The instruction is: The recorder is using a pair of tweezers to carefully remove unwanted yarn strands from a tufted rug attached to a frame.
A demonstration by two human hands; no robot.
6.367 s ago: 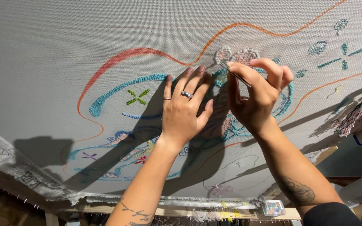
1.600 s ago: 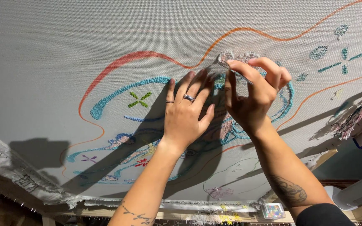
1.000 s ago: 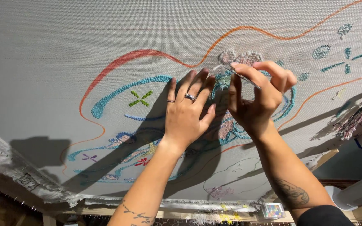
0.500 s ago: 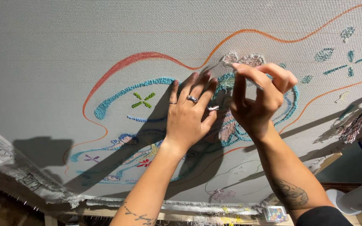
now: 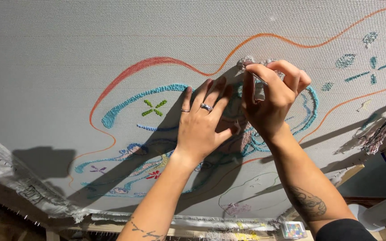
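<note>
R hand [image 5: 271, 96] now sits a bit higher on the cloth [image 5: 68, 53], fingertips pinching a thin needle [image 5: 259, 79] right at the grey stitched patch [image 5: 245, 61]. L hand [image 5: 202, 127] shifts slightly left w/ fingers more spread. View tilts a little; shadows move w/ it.

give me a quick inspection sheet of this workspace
surface: grey stretched cloth on a frame, orange line and teal stitched curves
job's things: thin needle-like tool; pale tufted patch
clutter: small box of coloured beads at lower edge
grippers: left hand flat on the cloth, rings on; right hand pinching the tool
cables: nothing seen
surroundings: frayed cloth edge, wooden frame below
</note>
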